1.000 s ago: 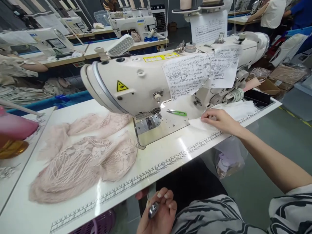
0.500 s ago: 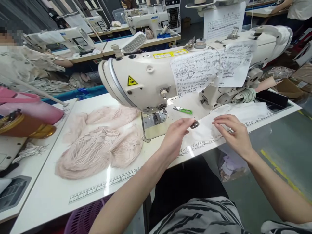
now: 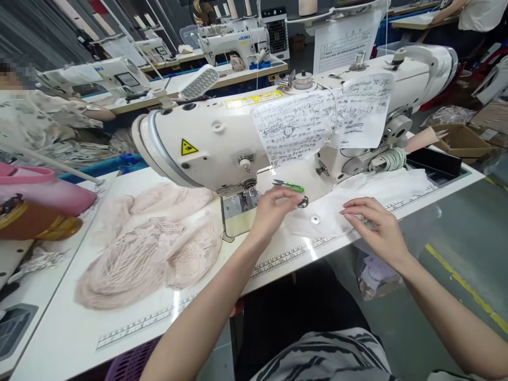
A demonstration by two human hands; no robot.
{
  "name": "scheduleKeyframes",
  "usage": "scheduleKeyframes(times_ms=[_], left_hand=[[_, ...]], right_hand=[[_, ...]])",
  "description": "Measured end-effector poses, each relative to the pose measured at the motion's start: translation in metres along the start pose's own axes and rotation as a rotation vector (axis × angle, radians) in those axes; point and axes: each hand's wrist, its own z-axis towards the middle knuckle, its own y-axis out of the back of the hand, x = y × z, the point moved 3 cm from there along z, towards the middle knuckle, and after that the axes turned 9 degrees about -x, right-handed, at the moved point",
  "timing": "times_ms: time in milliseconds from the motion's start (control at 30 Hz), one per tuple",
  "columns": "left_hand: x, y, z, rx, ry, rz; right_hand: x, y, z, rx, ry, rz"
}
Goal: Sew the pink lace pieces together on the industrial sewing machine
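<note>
Between the thumb and fingers of my left hand (image 3: 277, 209) is a small dark metal bobbin case (image 3: 303, 201), held just in front of green-handled thread snips (image 3: 292, 187). A round silver bobbin (image 3: 315, 219) lies on white fabric (image 3: 337, 206) between my hands. My right hand (image 3: 371, 225) hovers over that fabric with thumb and fingertips pinched together; what they hold, if anything, is too small to make out. The sewing machine (image 3: 214, 153) stands behind my hands, its needle area left of my left hand.
Pale pink lace fabric (image 3: 151, 248) lies on the left of the table (image 3: 130, 312). A pink bottle (image 3: 59, 196) stands at the far left. Handwritten papers (image 3: 297, 127) hang on the machine. Another person's arm (image 3: 99, 112) shows at back left.
My left hand has moved left with the bobbin case, towards the snips. The silver bobbin now shows on the white fabric. The camera view has shifted a little.
</note>
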Motion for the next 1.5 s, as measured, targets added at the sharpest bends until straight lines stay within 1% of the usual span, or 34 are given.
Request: scheduleKeyframes(times_ms=[33, 100, 133, 200, 300, 333, 400, 467, 533, 600, 700, 733, 833, 933, 1000, 1033, 1133, 1233, 1267, 1367, 1433, 1500], left_hand=[[0.003, 0.004, 0.001, -0.005, -0.004, 0.052], [0.013, 0.009, 0.001, 0.029, -0.010, 0.213], [0.019, 0.010, 0.000, 0.050, -0.016, 0.288], [0.027, 0.011, -0.003, 0.064, -0.052, 0.378], [0.031, 0.010, -0.008, 0.053, -0.096, 0.392], [0.030, 0.010, -0.010, 0.040, -0.105, 0.387], [0.023, 0.011, -0.015, -0.009, -0.137, 0.388], [0.008, 0.013, -0.020, -0.042, -0.206, 0.419], [-0.016, 0.017, -0.025, -0.025, -0.310, 0.490], [-0.048, 0.020, -0.031, 0.015, -0.436, 0.569], [-0.104, 0.026, -0.035, 0.063, -0.648, 0.693], [-0.122, 0.027, -0.034, 0.074, -0.698, 0.744], [-0.168, 0.034, -0.024, 0.008, -0.816, 0.814], [-0.198, 0.037, -0.001, -0.092, -0.860, 0.878], [-0.209, 0.032, 0.019, -0.111, -0.873, 0.930], [-0.213, 0.028, 0.029, -0.101, -0.880, 0.954], [-0.222, 0.012, 0.061, -0.028, -0.904, 0.983], [-0.228, -0.001, 0.084, 0.048, -0.921, 0.932], [-0.229, -0.004, 0.090, 0.079, -0.920, 0.961], [-0.228, -0.008, 0.102, 0.171, -0.925, 1.154], [-0.228, -0.007, 0.106, 0.235, -0.934, 1.195], [-0.228, -0.006, 0.109, 0.300, -0.956, 1.175]], right_hand=[[0.001, -0.004, 0.002, 0.005, 0.035, -0.002], [0.004, -0.015, 0.008, 0.032, 0.136, -0.045], [0.005, -0.022, 0.012, 0.069, 0.188, -0.088], [0.007, -0.037, 0.020, 0.199, 0.254, -0.202], [0.005, -0.052, 0.030, 0.415, 0.237, -0.326], [0.004, -0.054, 0.033, 0.449, 0.216, -0.348], [0.000, -0.051, 0.038, 0.441, 0.181, -0.382], [-0.004, -0.045, 0.043, 0.361, 0.157, -0.377], [-0.008, -0.038, 0.044, 0.272, 0.142, -0.322], [-0.012, -0.035, 0.041, 0.240, 0.150, -0.299], [-0.019, -0.039, 0.035, 0.282, 0.218, -0.389], [-0.020, -0.040, 0.034, 0.270, 0.249, -0.415], [-0.023, -0.036, 0.033, 0.188, 0.318, -0.432], [-0.024, -0.029, 0.031, 0.172, 0.340, -0.396], [-0.023, -0.023, 0.029, 0.166, 0.328, -0.384], [-0.023, -0.020, 0.027, 0.154, 0.312, -0.378], [-0.018, -0.011, 0.021, 0.101, 0.254, -0.357], [-0.011, -0.001, 0.016, 0.057, 0.225, -0.336], [-0.010, 0.002, 0.015, 0.051, 0.215, -0.333], [-0.009, 0.011, 0.012, 0.045, 0.155, -0.339], [-0.011, 0.016, 0.009, 0.041, 0.107, -0.344], [-0.013, 0.017, 0.006, 0.046, 0.069, -0.337]])
